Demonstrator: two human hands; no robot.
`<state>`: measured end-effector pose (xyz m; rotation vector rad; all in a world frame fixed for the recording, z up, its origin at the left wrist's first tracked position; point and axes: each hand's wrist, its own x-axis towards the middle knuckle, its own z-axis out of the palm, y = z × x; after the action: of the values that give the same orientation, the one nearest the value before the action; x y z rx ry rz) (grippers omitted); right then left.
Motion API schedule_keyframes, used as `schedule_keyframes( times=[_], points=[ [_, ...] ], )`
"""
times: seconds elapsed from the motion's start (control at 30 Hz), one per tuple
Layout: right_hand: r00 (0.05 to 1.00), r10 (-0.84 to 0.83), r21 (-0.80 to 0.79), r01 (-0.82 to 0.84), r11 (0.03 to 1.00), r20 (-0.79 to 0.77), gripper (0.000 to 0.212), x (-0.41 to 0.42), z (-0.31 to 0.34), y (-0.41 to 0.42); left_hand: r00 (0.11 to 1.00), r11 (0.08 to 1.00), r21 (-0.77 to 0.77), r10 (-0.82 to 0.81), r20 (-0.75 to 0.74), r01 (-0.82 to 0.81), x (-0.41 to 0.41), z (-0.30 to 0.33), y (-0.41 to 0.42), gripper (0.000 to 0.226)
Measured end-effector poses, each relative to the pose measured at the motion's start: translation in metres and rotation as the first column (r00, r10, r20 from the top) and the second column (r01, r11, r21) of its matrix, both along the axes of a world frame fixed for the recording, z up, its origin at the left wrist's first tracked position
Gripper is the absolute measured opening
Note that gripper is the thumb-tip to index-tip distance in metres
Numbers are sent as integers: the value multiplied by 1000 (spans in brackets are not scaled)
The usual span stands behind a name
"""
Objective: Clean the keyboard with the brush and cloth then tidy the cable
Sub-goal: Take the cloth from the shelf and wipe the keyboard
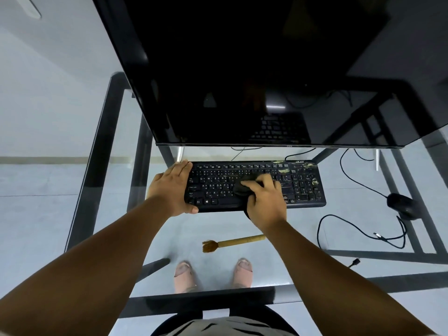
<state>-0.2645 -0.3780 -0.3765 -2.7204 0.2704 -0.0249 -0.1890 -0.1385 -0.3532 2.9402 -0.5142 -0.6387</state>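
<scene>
Right-hand fingers curled round cloth

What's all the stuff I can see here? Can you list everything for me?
keyboard: one, black, on the glass desk below the monitor, right end smudged
cloth: one, dark, on the middle keys under the right hand
brush: one, tan wooden handle, brown bristles, lying on the glass in front of the keyboard
monitor: one, black, switched off, behind the keyboard
mouse: one, black, right of the keyboard
cable: black, looped loosely at right
glass desk: one, clear top, dark frame
slippers: two, pink, seen through the glass
left hand: grips the keyboard's left end
right hand: fingers curled on the cloth
</scene>
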Motion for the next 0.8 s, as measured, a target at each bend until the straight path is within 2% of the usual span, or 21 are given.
schedule_keyframes(
  times=[0.07,0.2,0.33,0.5,0.63,0.77,0.8],
  points=[
    [999,-15,26,16,1000,-39,47,4,2,21,1000,1000,-3,0,0,0,1,-1,0,126],
    [989,140,18,-139,990,-47,47,10,5,46,1000,1000,-13,10,4,-10,-1,-1,0,125],
    [995,-64,38,67,997,-77,44,17,8,42,1000,1000,-8,11,-5,-11,-2,-2,0,124],
    [996,15,19,-14,1000,-87,42,18,10,52,1000,1000,-14,15,0,-15,-2,-3,2,124],
    [986,-121,33,125,992,-116,38,20,13,66,998,998,1,59,7,-59,-3,-5,4,127],
    [994,-6,3,6,1000,-107,41,21,11,68,998,998,5,60,-2,-60,-3,-6,5,129],
    [995,-19,1,19,1000,-100,42,20,9,61,998,998,4,58,-3,-58,-3,-6,6,129]
  ],
)
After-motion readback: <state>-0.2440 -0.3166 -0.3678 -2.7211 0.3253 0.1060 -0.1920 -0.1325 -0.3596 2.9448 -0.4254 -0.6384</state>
